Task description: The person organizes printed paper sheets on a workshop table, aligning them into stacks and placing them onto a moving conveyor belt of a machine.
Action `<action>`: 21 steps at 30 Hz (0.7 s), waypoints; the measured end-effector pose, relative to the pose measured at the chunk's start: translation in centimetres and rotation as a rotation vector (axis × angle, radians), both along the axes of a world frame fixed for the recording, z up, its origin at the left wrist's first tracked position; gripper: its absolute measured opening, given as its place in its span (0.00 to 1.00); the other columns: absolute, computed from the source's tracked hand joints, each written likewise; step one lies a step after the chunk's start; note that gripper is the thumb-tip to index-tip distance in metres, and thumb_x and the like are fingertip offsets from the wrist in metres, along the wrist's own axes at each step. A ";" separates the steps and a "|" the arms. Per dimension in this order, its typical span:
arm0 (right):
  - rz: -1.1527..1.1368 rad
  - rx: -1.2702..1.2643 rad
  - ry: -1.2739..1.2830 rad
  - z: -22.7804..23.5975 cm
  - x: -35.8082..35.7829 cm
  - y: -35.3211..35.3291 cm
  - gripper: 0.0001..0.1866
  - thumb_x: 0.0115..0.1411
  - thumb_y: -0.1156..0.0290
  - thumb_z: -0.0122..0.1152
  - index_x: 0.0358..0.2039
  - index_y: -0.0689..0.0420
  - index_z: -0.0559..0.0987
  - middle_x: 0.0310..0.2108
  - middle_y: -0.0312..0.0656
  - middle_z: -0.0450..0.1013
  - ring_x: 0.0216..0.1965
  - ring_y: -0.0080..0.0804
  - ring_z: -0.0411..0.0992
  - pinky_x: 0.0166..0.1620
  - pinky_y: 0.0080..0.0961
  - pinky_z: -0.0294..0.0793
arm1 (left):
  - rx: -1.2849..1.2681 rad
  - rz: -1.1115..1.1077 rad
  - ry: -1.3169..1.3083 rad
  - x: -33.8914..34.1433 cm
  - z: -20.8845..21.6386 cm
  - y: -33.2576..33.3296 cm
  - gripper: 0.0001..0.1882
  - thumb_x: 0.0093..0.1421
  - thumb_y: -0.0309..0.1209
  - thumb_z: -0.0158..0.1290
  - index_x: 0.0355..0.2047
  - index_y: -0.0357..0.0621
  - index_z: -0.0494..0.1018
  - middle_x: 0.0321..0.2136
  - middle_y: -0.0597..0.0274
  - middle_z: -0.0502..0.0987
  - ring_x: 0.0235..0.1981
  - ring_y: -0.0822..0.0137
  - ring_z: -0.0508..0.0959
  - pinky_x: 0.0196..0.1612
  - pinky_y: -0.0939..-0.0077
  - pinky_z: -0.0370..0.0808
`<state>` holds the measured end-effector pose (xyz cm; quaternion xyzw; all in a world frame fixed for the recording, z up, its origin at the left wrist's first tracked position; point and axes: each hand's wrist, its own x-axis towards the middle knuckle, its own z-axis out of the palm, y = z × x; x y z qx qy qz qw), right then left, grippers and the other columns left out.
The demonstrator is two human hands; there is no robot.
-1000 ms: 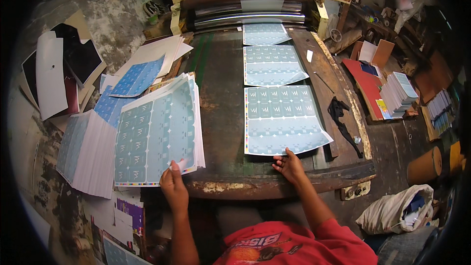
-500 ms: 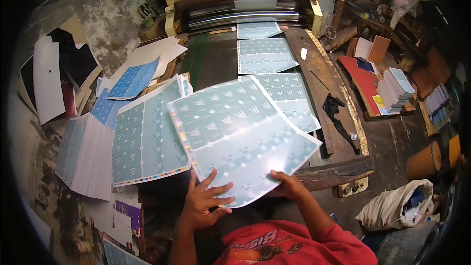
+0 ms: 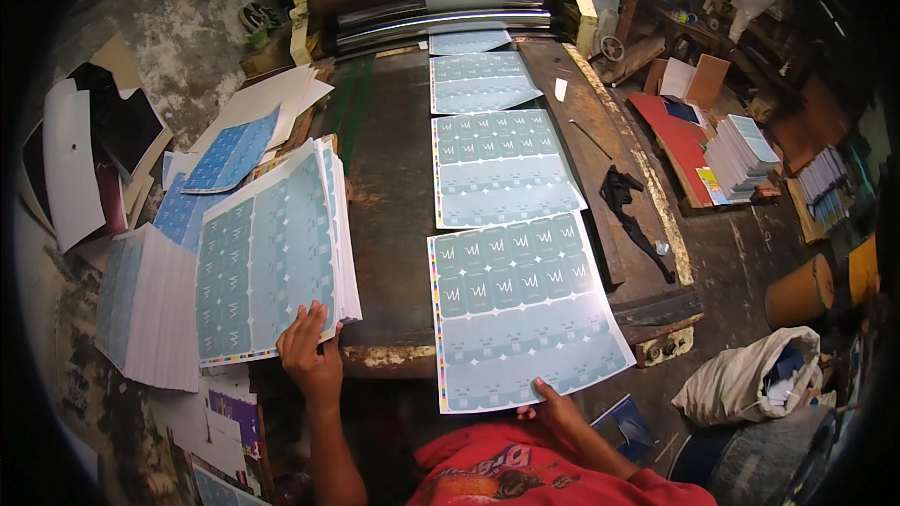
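A stack of pale blue-green printed sheets (image 3: 267, 253) leans at the left, its right-hand edges fanned a little. My left hand (image 3: 311, 351) lies on the stack's near right corner, fingers extended over the top sheet. In the middle, a printed sheet (image 3: 516, 319) slopes down toward me past the table's near edge. My right hand (image 3: 553, 403) pinches this sheet at its near edge, thumb on top and fingers underneath. Farther back, more printed sheets (image 3: 506, 169) lie in a line leading to the rollers (image 3: 441, 21).
Another thick paper stack (image 3: 169, 309) stands at far left, beside blue sheets (image 3: 234, 155). On the table's right side lie a black cloth (image 3: 623, 201) and a thin rod (image 3: 589, 138). A white sack (image 3: 741, 379) and a brown bin (image 3: 799, 289) stand on the floor at right.
The sheet held across both hands has left the middle, and the left stack now has a sheet squared on top. My left hand moved left onto it; my right hand holds another sheet.
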<state>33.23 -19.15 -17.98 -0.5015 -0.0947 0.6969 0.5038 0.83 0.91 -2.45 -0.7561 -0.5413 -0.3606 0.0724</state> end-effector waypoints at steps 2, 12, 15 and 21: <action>-0.032 -0.012 0.001 0.9 -0.1 0.0 0.23 0.68 0.54 0.49 0.48 0.65 0.69 0.27 0.50 0.75 0.26 0.38 0.74 0.35 0.33 0.76 | 0.020 -0.003 -0.035 0.1 0.2 -0.1 0.18 0.61 0.42 0.56 0.45 0.43 0.79 0.46 0.58 0.80 0.53 0.53 0.75 0.55 0.61 0.64; -0.179 -0.002 0.179 -0.1 1.9 4.8 0.28 0.69 0.48 0.43 0.50 0.65 0.69 0.28 0.51 0.75 0.26 0.38 0.74 0.45 0.46 0.76 | 0.052 0.019 -0.247 1.4 -0.6 1.4 0.14 0.67 0.31 0.47 0.38 0.37 0.80 0.40 0.53 0.82 0.47 0.50 0.78 0.53 0.58 0.68; -0.181 0.034 0.131 -1.3 2.3 6.5 0.31 0.69 0.47 0.42 0.52 0.67 0.66 0.31 0.55 0.77 0.26 0.39 0.76 0.44 0.43 0.78 | 0.063 0.075 -0.257 1.0 -1.7 1.4 0.13 0.67 0.28 0.46 0.38 0.32 0.79 0.39 0.47 0.81 0.44 0.47 0.78 0.52 0.57 0.71; -0.345 0.105 0.004 -1.5 -0.5 9.8 0.24 0.67 0.50 0.50 0.54 0.55 0.65 0.37 0.43 0.78 0.28 0.27 0.76 0.32 0.25 0.77 | 0.006 -0.050 -0.155 2.0 2.4 -0.8 0.13 0.64 0.29 0.55 0.42 0.27 0.78 0.39 0.41 0.80 0.42 0.52 0.81 0.47 0.66 0.77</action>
